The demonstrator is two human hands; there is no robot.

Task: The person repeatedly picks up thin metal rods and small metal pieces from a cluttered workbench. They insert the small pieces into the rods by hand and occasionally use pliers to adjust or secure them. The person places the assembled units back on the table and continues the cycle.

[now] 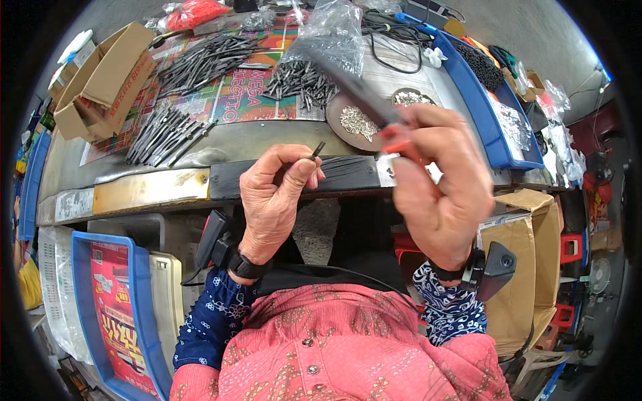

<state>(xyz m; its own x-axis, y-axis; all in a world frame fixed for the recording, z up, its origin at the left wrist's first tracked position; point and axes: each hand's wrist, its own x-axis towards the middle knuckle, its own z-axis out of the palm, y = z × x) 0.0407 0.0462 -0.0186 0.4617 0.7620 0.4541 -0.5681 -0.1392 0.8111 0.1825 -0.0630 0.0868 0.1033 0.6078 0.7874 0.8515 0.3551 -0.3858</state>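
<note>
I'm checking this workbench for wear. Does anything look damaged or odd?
The table's front edge looks patched: a yellowed strip meets a mismatched black strip, which seems scored with lines just right of the left hand.

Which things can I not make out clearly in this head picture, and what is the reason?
All are in the head view:
Tool in the right hand: blurred, so its exact kind is unclear.
Dark piece in the left hand: too small, and the hand covers one end.
Smaller dish: partly hidden by the right hand.
Silvery bits in the larger dish: too small to identify.
Pink shirt: cut off by the lower edge.
</note>
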